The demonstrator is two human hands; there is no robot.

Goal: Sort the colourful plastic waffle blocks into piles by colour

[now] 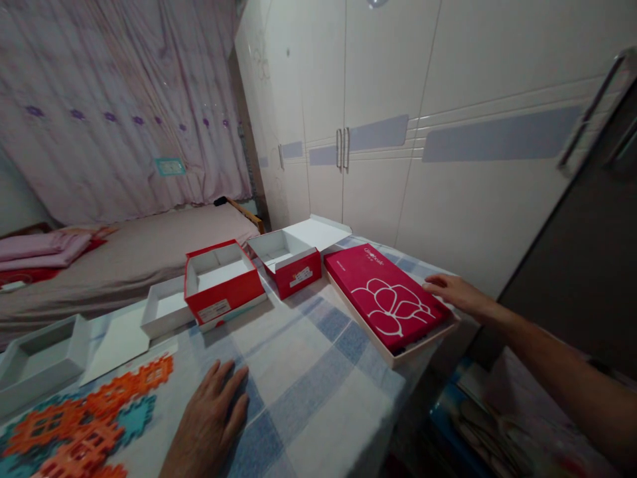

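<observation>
Orange notched plastic pieces [99, 431] are left loose beside the spread left hand [213, 405]; a flat crimson cardboard box [381, 292] is seated in a cream tray [421, 346] by the right hand [450, 291], grip unclear.

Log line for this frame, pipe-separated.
left hand: open, palm down, over checked tablecloth, near orange pieces | right hand: at right edge of crimson box, grip unclear | red boxes: two, open-topped, left of crimson box

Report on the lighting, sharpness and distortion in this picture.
Head view: dim, darkest to the right of the checked tablecloth. Head view: wardrobe seams lean, likely lens distortion. Head view: crimson box fairly clear, but label print on the left red box unreadable.
</observation>
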